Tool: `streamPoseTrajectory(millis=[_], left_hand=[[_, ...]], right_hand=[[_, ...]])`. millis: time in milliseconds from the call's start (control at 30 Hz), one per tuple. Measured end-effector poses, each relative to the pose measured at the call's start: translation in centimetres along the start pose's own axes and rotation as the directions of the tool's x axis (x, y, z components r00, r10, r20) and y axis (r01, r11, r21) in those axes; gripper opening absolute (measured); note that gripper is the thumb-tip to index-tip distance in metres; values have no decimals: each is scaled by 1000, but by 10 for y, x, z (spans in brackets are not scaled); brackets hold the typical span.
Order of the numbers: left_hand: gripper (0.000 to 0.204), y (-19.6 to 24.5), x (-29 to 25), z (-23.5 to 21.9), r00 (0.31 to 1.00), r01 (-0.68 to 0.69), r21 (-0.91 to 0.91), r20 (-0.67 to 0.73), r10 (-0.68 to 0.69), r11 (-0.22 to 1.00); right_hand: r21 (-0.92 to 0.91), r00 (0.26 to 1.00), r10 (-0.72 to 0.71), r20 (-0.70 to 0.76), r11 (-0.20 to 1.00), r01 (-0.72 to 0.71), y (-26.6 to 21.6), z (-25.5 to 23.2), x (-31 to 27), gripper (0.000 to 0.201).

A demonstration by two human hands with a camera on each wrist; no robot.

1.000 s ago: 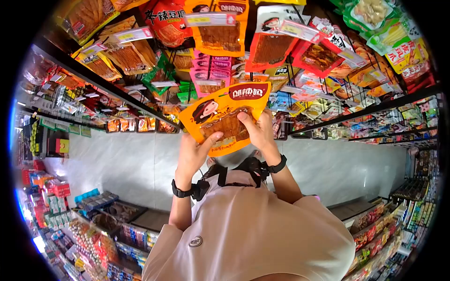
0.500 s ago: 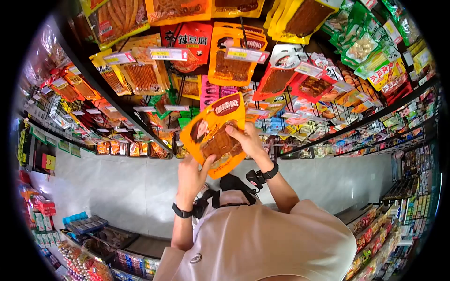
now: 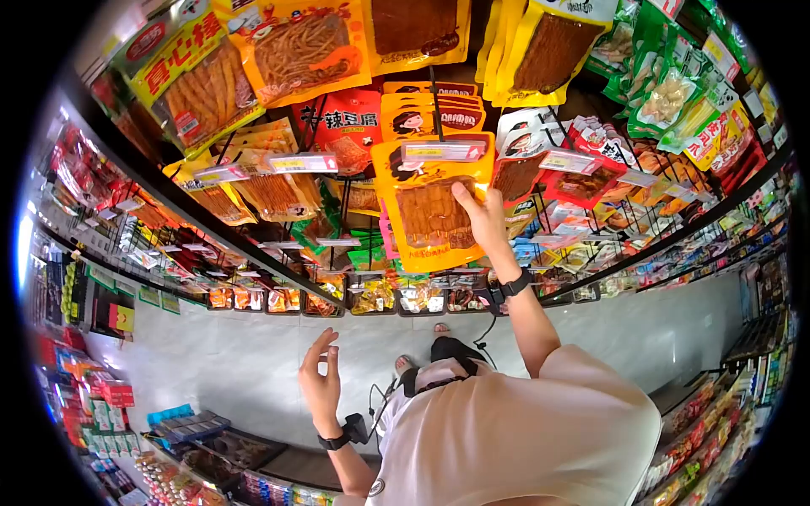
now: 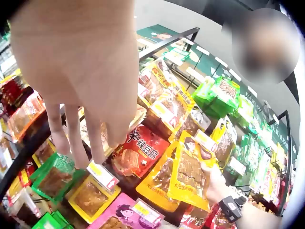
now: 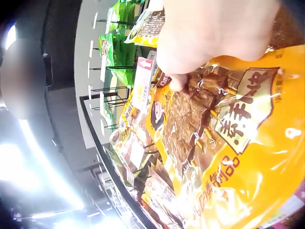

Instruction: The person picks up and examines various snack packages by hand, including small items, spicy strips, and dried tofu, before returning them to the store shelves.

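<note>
An orange snack packet point(image 3: 432, 226) with a clear window of brown pieces hangs upright in front of the rack in the head view. My right hand point(image 3: 487, 221) grips its right edge, thumb on the front and the other fingers hidden behind. A price tag point(image 3: 444, 152) overlaps the packet's top, and similar packets point(image 3: 413, 112) hang just behind it. In the right wrist view the packet point(image 5: 281, 119) spreads large below the hand point(image 5: 214, 33). My left hand point(image 3: 319, 384) is away from the rack, over the floor, its fingers loosely bent around nothing.
Hooks with price tags stick out from the rack. A red packet point(image 3: 342, 126) hangs left of the orange ones, and green packets point(image 3: 666, 105) hang at the upper right. Black rails point(image 3: 211, 207) run along both sides. Behind me stand low shelves with goods point(image 3: 692, 447).
Both hands held the packet before. My left hand has let go and dropped back to the lower left, while my right hand has carried the packet up to the rack and turned it upright.
</note>
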State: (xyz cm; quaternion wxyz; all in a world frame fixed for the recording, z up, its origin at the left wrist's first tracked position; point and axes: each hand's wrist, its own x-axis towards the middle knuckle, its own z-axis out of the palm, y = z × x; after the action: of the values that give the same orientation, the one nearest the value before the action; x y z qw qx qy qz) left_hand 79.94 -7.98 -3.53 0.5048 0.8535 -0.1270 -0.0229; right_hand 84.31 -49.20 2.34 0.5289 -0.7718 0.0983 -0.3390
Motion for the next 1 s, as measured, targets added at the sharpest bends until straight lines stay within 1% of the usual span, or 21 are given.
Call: streamPoseTrajectory(millis=[33,67,100,167,233,300,433,467,533,567,633,667,700,767,800,833,867,900,933,967,1000], left_hand=[[33,2,5,7,999,-33,3,-8,33,999],[33,6,10,13,999,-34,11,1,34,999],[33,9,15,21,999,-33,-48,14,34,998],[33,15,23,36,997,-71,-61,29,73,996],[33,30,31,46,996,-69,-54,55,72,996],[33,28,36,55,993,-99,-27,68,101,995],[32,33,42,66,994,-55,-12,91,56,998],[32,29,43,69,995,-49,-19,86,50,999],[32,28,45,71,996,-36,-22,81,37,999],[32,29,46,72,996,-41,-19,77,43,999],[32,34,48,73,997,-34,-12,70,35,999],[29,39,49,72,998,-21,10,62,21,1000],[26,41,50,71,999,-8,32,52,7,999],[27,39,48,71,998,27,26,50,-28,999],[27,36,48,70,999,11,34,47,-13,999],[27,33,45,70,999,4,43,48,-6,999],[27,31,42,72,999,-35,77,17,34,996],[27,30,40,71,1000,1,37,24,-2,999],[28,31,37,70,999,21,28,27,-22,999],[28,31,35,69,999,29,19,26,-30,999],[28,29,33,69,999,46,18,25,-47,999]], right_hand=[[-5,1000,17,11,1000,-17,-3,1,5,49],[2,999,41,-11,999,-40,5,4,6,51],[11,999,47,-15,999,-47,9,5,7,51],[59,998,54,-37,997,-52,17,10,10,52],[97,997,68,-39,993,-64,24,11,16,50],[77,990,137,-18,988,-135,25,7,22,47],[45,998,22,-57,999,-19,35,7,32,44],[47,998,28,-56,999,-25,38,9,35,44],[72,998,-1,-58,997,5,48,14,47,57],[75,999,7,-54,997,-3,60,17,53,57],[-89,985,169,-41,981,-172,74,26,65,73],[-61,973,230,-17,971,-230,79,28,68,84],[-60,971,239,-6,969,-239,85,32,72,84],[-165,965,244,-99,952,-257,96,39,73,80],[-148,969,239,-62,958,-245,74,36,72,74],[-254,964,254,-77,930,-265,94,39,72,68],[-216,977,204,-69,953,-214,69,36,68,61],[-192,997,82,-16,978,-83,79,34,65,52],[-348,992,101,77,935,-68,82,32,69,45],[-121,977,212,31,971,-207,80,30,61,51],[-230,953,286,96,938,-258,75,26,58,56]])
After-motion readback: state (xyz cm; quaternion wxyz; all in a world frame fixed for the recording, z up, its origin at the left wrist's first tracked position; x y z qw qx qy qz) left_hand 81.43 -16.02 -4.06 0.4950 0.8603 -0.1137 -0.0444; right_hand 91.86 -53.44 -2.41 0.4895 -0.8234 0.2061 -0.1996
